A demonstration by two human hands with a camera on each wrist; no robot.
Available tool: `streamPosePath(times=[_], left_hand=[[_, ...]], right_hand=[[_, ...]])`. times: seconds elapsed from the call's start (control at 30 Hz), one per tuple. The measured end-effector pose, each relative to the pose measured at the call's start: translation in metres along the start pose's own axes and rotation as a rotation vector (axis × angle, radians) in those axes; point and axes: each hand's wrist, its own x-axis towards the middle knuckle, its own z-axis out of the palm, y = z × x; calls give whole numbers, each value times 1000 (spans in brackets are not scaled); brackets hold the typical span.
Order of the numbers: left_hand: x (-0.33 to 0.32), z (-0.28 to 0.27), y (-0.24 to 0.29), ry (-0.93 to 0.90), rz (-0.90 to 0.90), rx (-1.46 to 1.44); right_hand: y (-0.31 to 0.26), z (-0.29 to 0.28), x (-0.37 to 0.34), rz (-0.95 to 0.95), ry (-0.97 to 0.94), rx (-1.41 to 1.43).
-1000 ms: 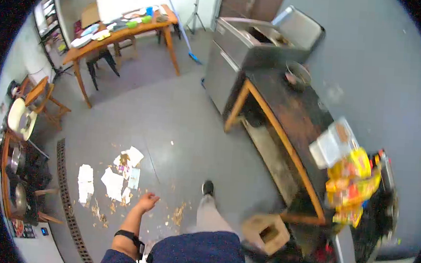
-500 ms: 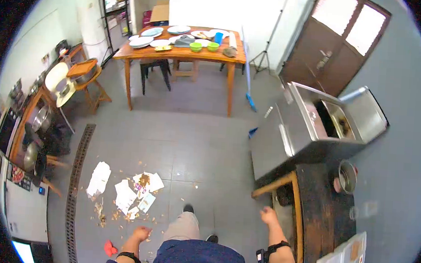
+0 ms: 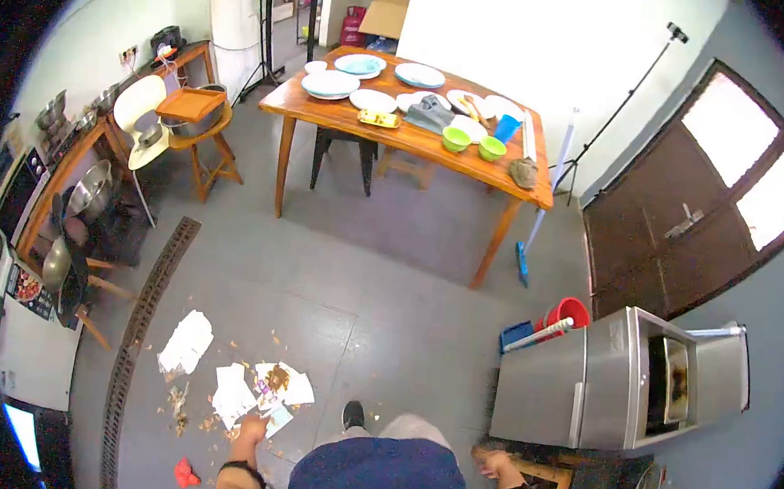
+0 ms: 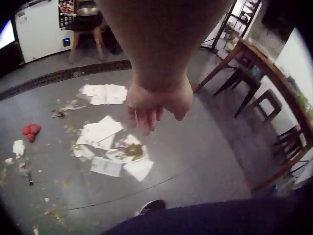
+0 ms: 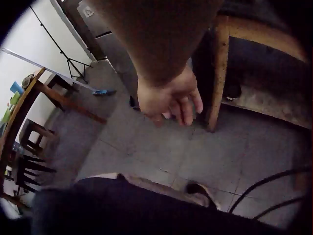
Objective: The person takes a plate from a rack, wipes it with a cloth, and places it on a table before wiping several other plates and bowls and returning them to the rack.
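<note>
My left hand (image 3: 252, 429) hangs loosely with nothing in it, its fingers relaxed in the left wrist view. In the head view it overlaps the near edge of the white paper sheets (image 3: 233, 395) lying on the floor. Brown food scraps (image 3: 276, 379) sit on one sheet and are strewn around. A crumpled red item (image 3: 185, 473) lies on the floor left of that arm. On the other side my right hand (image 3: 491, 463) also hangs loose and holds nothing, beside the wooden-framed black counter (image 5: 221, 73).
Ahead stands a wooden table (image 3: 399, 141) with plates, green bowls (image 3: 456, 139) and a blue cup (image 3: 506, 129). A blue broom (image 3: 522, 263) leans by it. To the right are a steel appliance (image 3: 541, 391), a red bucket (image 3: 571, 313) and a brown door (image 3: 676, 210). A floor drain (image 3: 152, 319) runs left.
The view has swung rightward and up from the floor and counter toward the table, door and steel appliance. The right hand has come into view; both hands stay empty.
</note>
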Motion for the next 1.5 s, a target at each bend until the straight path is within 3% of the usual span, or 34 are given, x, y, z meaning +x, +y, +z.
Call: streamPosePath(times=[0.03, 0.1, 0.13, 0.17, 0.2, 0.3, 0.33, 0.43, 0.47, 0.53, 0.6, 0.63, 0.67, 0.73, 0.8, 0.83, 0.87, 0.93, 1.1, 1.13, 1.17, 1.3, 1.43, 1.5], left_hand=[[24, -29, 23, 43, 164, 135], [91, -37, 40, 422, 412, 14], [94, -62, 80, 245, -60, -823], [101, -101, 107, 103, -34, -637], [111, -123, 128, 56, -59, -660], [191, -124, 130, 65, -13, -550], [218, -122, 125, 94, 22, -480], [222, -177, 151, -70, -289, -554], [225, -194, 155, -105, -108, -238], [229, -218, 148, -197, 248, 407], [256, -231, 147, -208, 33, 197], [273, -236, 149, -155, 110, 243], [291, -240, 149, -97, 184, 292], [318, -274, 185, -102, 27, 249], [329, -316, 234, 65, -254, -810], [355, -320, 240, 153, -179, -946], [379, -324, 246, 243, -102, -1079], [387, -387, 296, 414, 40, -750], [426, -523, 393, 529, 313, -899], [438, -542, 406, 534, 375, -916], [449, -560, 419, 535, 436, -934], [479, -622, 467, 454, 638, -837], [505, -665, 486, 422, 830, -736], [517, -673, 485, 411, 856, -696]], right_hand=[[0, -7, 13, 18, -4, 68], [6, -13, 56, 52, 0, 215], [-16, -24, 71, 203, -27, 377], [-32, -36, 82, -59, -9, 142], [-47, -48, 89, -321, 13, -93], [-43, -61, 176, -355, 73, -71], [-73, -76, 184, -216, 35, -83], [-150, -149, 222, -147, -154, -483], [-174, -173, 233, -181, -234, -675], [-250, -232, 223, -372, -10, -1096], [-282, -273, 272, -407, 265, -1034], [-307, -292, 286, -434, 451, -762], [-325, -309, 293, -416, 489, -601], [-418, -354, 248, -433, 462, -259], [-493, -388, 208, -551, 334, 81], [-531, -404, 183, -629, 268, 234], [-562, -419, 173, -664, 244, 247], [-618, -444, 159, -802, 264, 201], [-760, -504, 141, -1139, 523, -185], [-791, -511, 141, -1149, 508, -173], [-815, -521, 153, -1148, 557, -351], [-901, -526, 194, -804, 658, -646], [-941, -529, 235, -469, 551, -885], [-940, -532, 250, -487, 543, -864]])
